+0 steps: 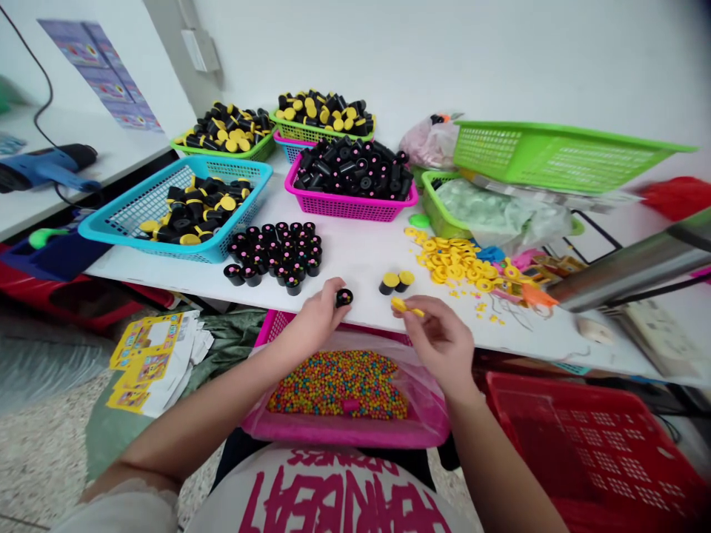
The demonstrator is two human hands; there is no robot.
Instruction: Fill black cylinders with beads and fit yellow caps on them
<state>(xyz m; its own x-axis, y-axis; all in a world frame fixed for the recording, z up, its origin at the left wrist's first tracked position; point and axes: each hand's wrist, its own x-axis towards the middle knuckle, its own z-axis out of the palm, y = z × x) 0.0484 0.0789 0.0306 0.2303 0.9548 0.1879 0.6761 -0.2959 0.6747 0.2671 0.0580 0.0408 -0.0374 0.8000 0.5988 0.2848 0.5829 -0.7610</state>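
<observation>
My left hand (318, 314) pinches a small black cylinder (344, 297) with a pink dot on top, held at the near edge of the white table (366, 255). My right hand (441, 337) pinches a yellow cap (401, 304) just right of it. Two black cylinders with yellow caps (396, 281) stand on the table between and behind the hands. A cluster of open black cylinders (276, 254) stands to the left. On my lap sits a pink basket (344, 428) lined with plastic, full of small coloured beads (341, 383).
A blue basket (119, 222), two green baskets (230, 152) and a pink basket (349, 203) hold black cylinders, some yellow-capped. Loose yellow caps (452, 259) lie at right beside a green basket (444, 215) with bags. A red crate (594, 444) stands at lower right, a blue heat gun (44, 166) at left.
</observation>
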